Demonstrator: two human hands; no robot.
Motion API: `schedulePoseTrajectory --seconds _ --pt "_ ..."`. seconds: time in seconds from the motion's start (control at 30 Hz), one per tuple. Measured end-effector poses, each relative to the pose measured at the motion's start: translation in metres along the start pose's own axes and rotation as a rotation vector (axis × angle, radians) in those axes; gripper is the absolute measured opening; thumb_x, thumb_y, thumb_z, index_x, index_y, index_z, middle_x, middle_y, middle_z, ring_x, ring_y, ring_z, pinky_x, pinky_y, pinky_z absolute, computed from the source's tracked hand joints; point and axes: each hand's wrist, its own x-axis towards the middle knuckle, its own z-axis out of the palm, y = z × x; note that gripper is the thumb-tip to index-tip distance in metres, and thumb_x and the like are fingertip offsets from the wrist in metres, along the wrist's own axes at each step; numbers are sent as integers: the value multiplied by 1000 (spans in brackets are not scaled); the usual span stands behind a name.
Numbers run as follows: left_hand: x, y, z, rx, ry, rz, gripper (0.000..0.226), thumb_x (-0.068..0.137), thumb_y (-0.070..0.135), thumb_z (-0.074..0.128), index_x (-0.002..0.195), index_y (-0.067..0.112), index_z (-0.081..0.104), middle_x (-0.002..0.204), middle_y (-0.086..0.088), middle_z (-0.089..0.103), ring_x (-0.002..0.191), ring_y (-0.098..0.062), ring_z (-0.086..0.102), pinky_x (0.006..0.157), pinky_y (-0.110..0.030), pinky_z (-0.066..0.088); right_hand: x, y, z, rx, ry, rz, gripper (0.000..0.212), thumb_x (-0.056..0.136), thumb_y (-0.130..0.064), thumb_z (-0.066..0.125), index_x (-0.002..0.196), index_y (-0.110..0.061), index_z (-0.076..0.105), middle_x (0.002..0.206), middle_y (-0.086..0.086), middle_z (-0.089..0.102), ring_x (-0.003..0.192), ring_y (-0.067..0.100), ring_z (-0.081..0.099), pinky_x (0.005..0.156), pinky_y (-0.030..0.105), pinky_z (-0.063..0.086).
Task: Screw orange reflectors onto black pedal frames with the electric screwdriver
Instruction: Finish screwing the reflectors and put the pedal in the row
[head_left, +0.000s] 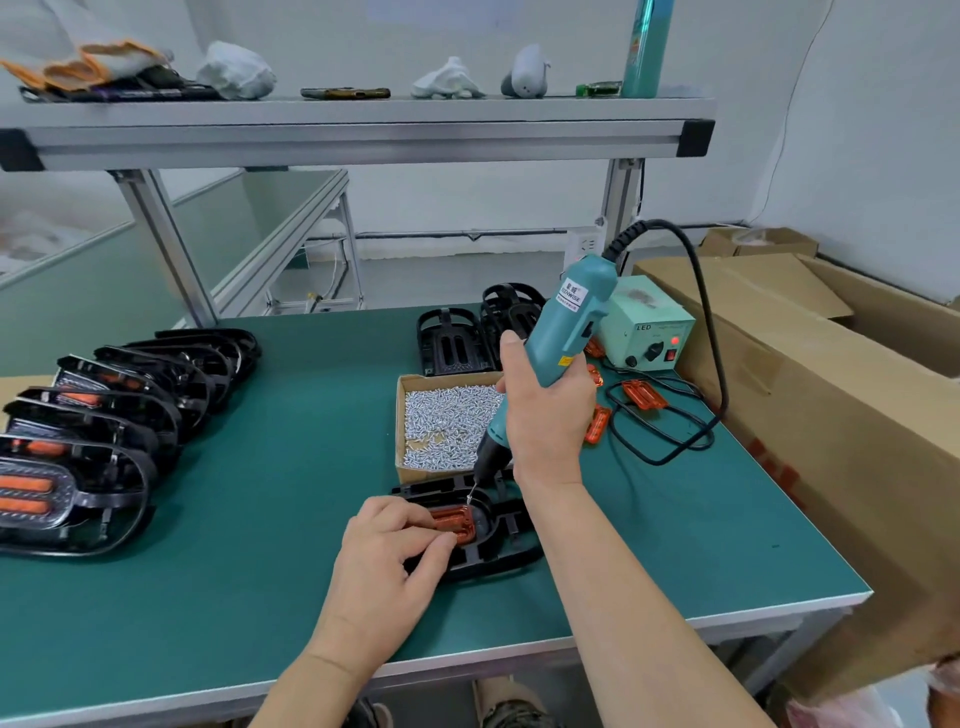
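At the left edge, a row of finished pedals (104, 415) leans together on the green table (285, 441). Low in the middle, the left hand (387, 556) pinches an orange reflector (457, 521) into a black pedal frame (488, 535). Just right, the right hand (545, 410) grips the electric screwdriver (566, 322), its tip seemingly touching the reflector. A screw box (447, 421) sits behind.

At lower centre, the left hand (387, 551) presses a ribbed orange plastic reflector (457, 521) into a black plastic pedal frame (485, 535) lying on the green bench mat (291, 467). The right hand (545, 415) grips a teal corded electric screwdriver (563, 322), tilted, its bit tip touching the reflector's upper edge.
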Motion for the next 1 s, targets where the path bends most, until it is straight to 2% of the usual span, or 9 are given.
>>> schedulePoseTrajectory --seconds 0.1,0.23,0.33,0.5,0.6,0.7,0.87,1.0 --pt "0 -2 1 7 -3 -10 20 86 32 64 74 24 79 85 21 63 95 -13 54 83 -42 48 -3 -1 2 -13 -15 -27 26 79 -48 71 80 -28 54 68 4 65 66 30 65 69 54 55" --pt "0 -2 1 -5 2 -19 20 85 29 64 72 23 79 85 20 64 94 -15 55 82 -43 48 -6 -1 3 -33 -42 -69 26 83 -40 73 81 -21 56 70 8 65 67 29 65 69 52 55" --pt "0 -1 1 -10 2 -27 21 85 29 64 71 22 79 84 20 64 93 -14 55 83 -42 48 -9 -1 2 -35 -61 -86 25 85 -37 73 84 -17 57 70 7 65 64 24 64 67 46 56" --pt "-1 -2 0 -2 -6 -43 15 86 21 73 72 22 79 86 18 64 92 -11 56 85 -39 47 -14 4 4 -52 -86 -125 25 84 -39 72 84 -18 57 67 -4 63 61 15 64 60 34 55" --pt "0 0 0 -8 -2 -49 18 85 28 67 73 22 79 86 19 64 92 -10 56 85 -36 47 -15 6 5 -72 -86 -148 26 81 -46 69 81 -24 55 65 -8 61 58 11 61 57 30 53" --pt "-1 -1 -1 -14 -4 -53 15 86 23 71 73 22 79 86 19 64 93 -9 56 86 -36 47 -16 8 5 -66 -84 -152 27 80 -48 68 81 -24 55 65 -8 61 58 12 61 57 31 53" --pt "0 0 -1 -24 -12 -64 18 86 28 67 73 23 79 87 21 63 94 -6 55 87 -37 47 -16 13 5 -50 -82 -149 23 83 -38 71 80 -22 54 63 -9 59 56 11 59 55 29 50" --pt "-1 0 -1 -14 -11 -63 20 86 30 66 72 24 79 87 23 63 94 -5 54 86 -35 46 -16 14 4 -55 -88 -171 21 83 -37 70 78 -25 53 64 -14 59 54 6 55 54 24 48"
